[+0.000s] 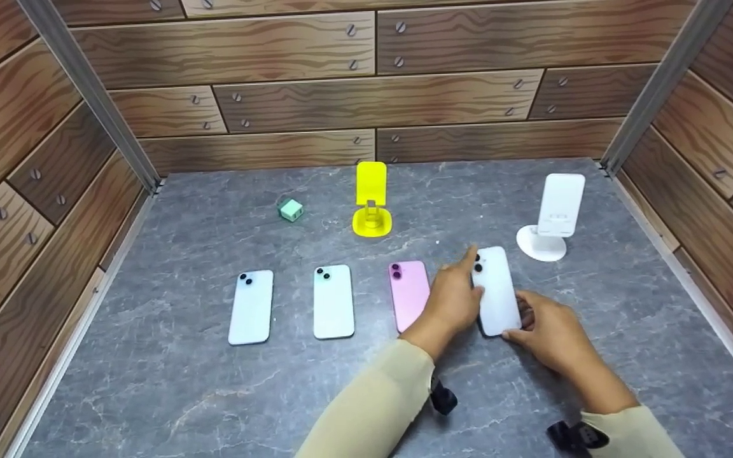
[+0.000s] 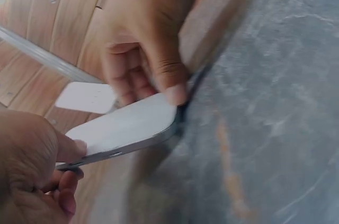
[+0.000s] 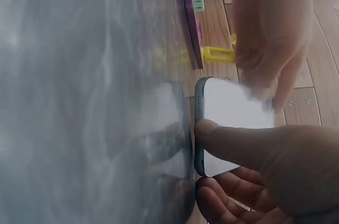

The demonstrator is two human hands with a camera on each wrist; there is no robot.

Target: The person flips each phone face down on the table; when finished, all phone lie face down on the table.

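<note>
A white smartphone (image 1: 497,292), its back with two camera lenses facing up, is held at the right of a row of phones. My left hand (image 1: 452,299) grips its left edge near the lenses, thumb on the back and index finger stretched along the side. At the lower right corner my right hand (image 1: 551,327) pinches the phone, thumb on the back and fingers curled beneath. The left wrist view shows the phone (image 2: 127,123) between both hands, its bottom end tilted. A pink phone (image 1: 408,289) lies just left, partly hidden by my left hand.
Two pale phones, a bluish one (image 1: 252,308) and a mint one (image 1: 333,302), lie further left on the grey marbled table (image 1: 150,381). Behind stand a yellow phone stand (image 1: 371,184), a white phone stand (image 1: 560,207) and a small green charger cube (image 1: 291,210). Wood-patterned walls (image 1: 290,51) enclose the table.
</note>
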